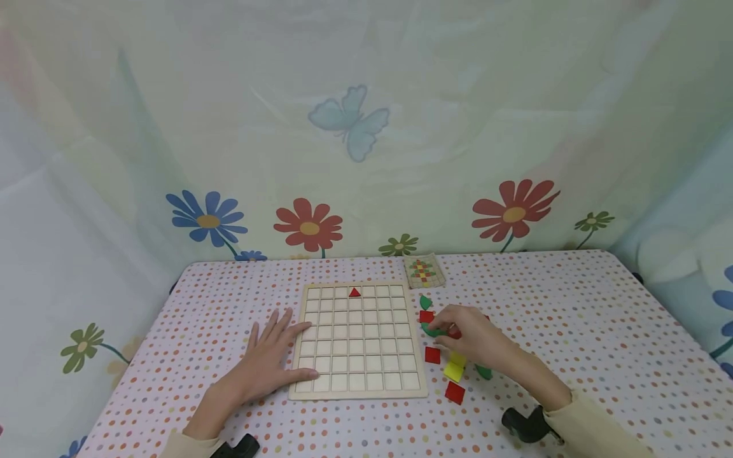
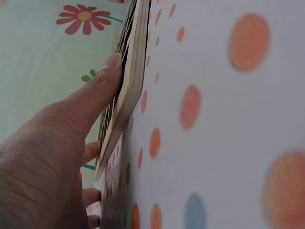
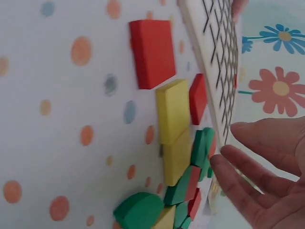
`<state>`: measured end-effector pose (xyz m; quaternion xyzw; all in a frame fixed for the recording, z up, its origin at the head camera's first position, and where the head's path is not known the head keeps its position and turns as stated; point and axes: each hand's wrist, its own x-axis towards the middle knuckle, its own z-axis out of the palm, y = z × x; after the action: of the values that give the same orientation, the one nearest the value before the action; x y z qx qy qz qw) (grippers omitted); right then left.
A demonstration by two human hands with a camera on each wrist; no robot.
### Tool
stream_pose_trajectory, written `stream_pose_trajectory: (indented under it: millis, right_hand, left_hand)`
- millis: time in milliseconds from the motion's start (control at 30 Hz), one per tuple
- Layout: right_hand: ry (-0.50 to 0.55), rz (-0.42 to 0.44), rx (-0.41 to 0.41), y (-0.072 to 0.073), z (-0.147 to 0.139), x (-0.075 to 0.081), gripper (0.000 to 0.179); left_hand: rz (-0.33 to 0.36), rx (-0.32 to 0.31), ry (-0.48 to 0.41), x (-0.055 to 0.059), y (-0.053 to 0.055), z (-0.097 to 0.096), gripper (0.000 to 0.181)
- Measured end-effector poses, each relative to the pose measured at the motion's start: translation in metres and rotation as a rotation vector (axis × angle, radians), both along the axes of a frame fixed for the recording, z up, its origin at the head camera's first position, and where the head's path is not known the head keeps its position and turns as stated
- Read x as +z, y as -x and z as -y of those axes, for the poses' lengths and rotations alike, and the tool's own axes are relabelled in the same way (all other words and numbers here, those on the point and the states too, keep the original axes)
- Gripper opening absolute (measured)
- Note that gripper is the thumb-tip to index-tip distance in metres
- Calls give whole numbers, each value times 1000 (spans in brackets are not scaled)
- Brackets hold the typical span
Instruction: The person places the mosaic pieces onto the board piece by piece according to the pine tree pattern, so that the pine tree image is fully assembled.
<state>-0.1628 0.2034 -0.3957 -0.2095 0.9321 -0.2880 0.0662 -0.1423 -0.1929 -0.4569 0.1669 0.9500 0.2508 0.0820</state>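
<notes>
- The left hand (image 1: 275,359) grips nothing; its fingers spread, the thumb and forefinger resting on the board's left side. Light, even pressure there should keep the board (image 1: 357,395) from sliding.
- The red triangle (image 1: 355,292) sits in the top row's middle cell, a likely reference for aligning further pieces.
- The card (image 1: 424,272) lies just beyond the board's far right corner; its pattern is probably worth checking before each placement.
- The right hand (image 1: 472,337) hovers over the loose pieces, thumb and forefinger apart, apparently holding nothing; I cannot tell whether it touches the green piece (image 1: 432,331) below. Pinching by the edges should make seating easier.
- Counted: one board, seven columns by seven rows; one triangle; one card.
- Right of the board: three red squares (image 1: 432,355) plainly, with more red near the hand; at least three green pieces; two yellow squares (image 1: 454,371), and a third partly visible from the right wrist. Overlaps leave totals uncertain.
</notes>
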Motion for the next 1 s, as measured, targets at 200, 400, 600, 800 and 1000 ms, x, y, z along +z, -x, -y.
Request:
stream_pose_trajectory:
  millis: [200,400,600,800,1000]
  right_hand:
    - [-21,4,-35,-4,5,-9,21]
    - [-73,-47,-35,4,12,-14,21]
    - [-28,-45,7,16,13,-20,20]
    - [-38,-57,5,17,12,-21,19]
    - [-23,-24,-15,16,13,-21,20]
  left_hand:
    - [11,-12,7,-1,2,-3,93]
    - [5,0,18,-1,2,-4,93]
    - [-15,17,25,-1,-1,-1,94]
    - [-30,8,7,-2,0,0,93]
    - [-15,8,-3,-1,-1,0,93]
